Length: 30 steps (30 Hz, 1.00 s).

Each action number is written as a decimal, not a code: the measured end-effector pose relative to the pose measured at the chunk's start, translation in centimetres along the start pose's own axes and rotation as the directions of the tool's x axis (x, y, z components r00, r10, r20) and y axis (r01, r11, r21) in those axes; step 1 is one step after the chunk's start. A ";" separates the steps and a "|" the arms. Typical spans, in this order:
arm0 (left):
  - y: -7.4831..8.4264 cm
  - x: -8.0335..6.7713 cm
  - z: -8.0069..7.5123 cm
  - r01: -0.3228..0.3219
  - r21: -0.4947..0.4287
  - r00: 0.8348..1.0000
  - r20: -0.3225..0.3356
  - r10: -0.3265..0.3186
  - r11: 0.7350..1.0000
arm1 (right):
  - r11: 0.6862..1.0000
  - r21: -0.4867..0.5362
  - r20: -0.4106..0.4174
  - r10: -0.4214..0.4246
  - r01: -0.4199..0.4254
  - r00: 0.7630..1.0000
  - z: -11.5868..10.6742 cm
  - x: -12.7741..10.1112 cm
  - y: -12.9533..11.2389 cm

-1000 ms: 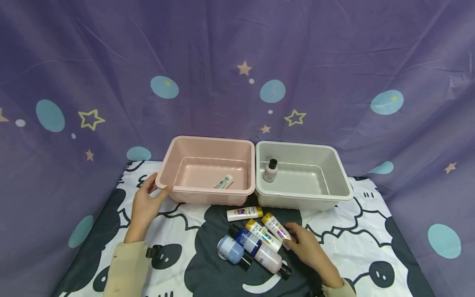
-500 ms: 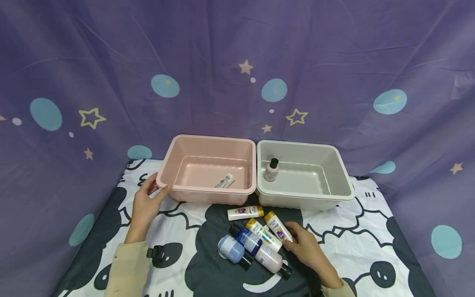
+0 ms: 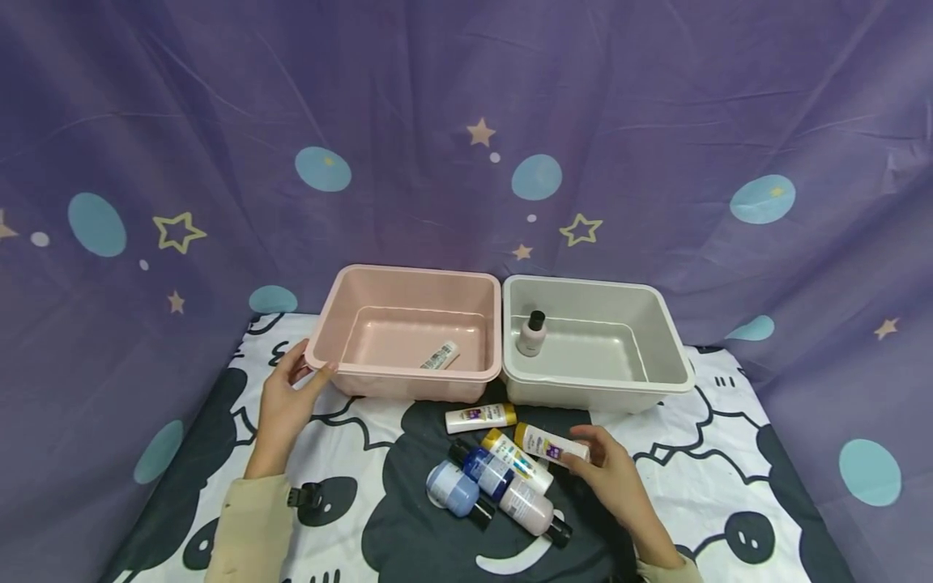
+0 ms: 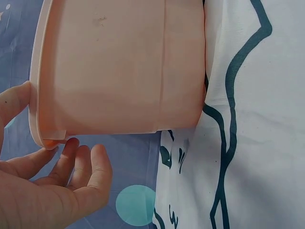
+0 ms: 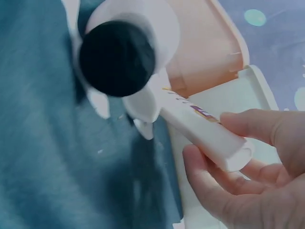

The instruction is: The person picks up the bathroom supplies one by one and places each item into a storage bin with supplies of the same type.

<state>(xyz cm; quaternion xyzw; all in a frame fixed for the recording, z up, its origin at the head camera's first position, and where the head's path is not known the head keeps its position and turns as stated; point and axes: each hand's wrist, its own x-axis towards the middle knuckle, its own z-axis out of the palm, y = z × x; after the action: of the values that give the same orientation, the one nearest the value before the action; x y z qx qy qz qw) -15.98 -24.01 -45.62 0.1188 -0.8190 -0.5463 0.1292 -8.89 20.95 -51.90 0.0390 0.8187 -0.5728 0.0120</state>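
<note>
Purple cloth printed with stars and pale blue dots is hung behind the tabletop (image 3: 736, 453), which is covered by a white sheet with dark cartoon shapes. Two bins are set side by side at the back, their rims touching: a pink bin (image 3: 408, 380) on the left, in which a small white tube (image 3: 440, 355) lies, and a grey bin (image 3: 598, 389) on the right, in which a pale pink bottle (image 3: 530, 334) with a black cap stands upright.

In front of the bins a white tube with a gold cap (image 3: 479, 418) is laid crosswise; nearer, a second gold-capped tube (image 3: 516, 462), a dark blue bottle (image 3: 483, 469), a light blue bottle (image 3: 456, 491) and a pink bottle (image 3: 532, 508) are crowded together, touching.

A cream tube (image 3: 550, 444) is pinched at its tail end between thumb and fingers of the right hand (image 3: 619, 486), just above that cluster. The near left corner of the pink bin is touched by the left hand (image 3: 286, 402), thumb on the rim and fingers relaxed beside the wall.
</note>
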 end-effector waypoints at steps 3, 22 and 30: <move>-0.1 0.0 0.0 -0.002 0.001 1.000 -0.001 0.002 1.000 | 0.995 0.100 -0.024 0.010 -0.007 1.000 -0.2 -0.1 -0.4; -0.3 0.1 -0.4 0.017 -0.017 1.000 0.010 -0.016 1.000 | 0.919 0.381 0.010 -0.114 0.102 0.993 -2.0 -0.4 -6.7; -0.2 0.3 -0.2 0.024 -0.016 1.000 0.013 -0.024 1.000 | 0.867 0.476 0.013 -0.175 0.148 0.984 -2.2 3.0 -10.8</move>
<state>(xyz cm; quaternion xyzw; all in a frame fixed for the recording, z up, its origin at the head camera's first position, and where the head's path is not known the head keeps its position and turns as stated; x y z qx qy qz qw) -16.15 -24.34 -45.72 0.1243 -0.8139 -0.5551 0.1183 -12.63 19.47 -41.19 -0.0438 0.6538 -0.7551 -0.0229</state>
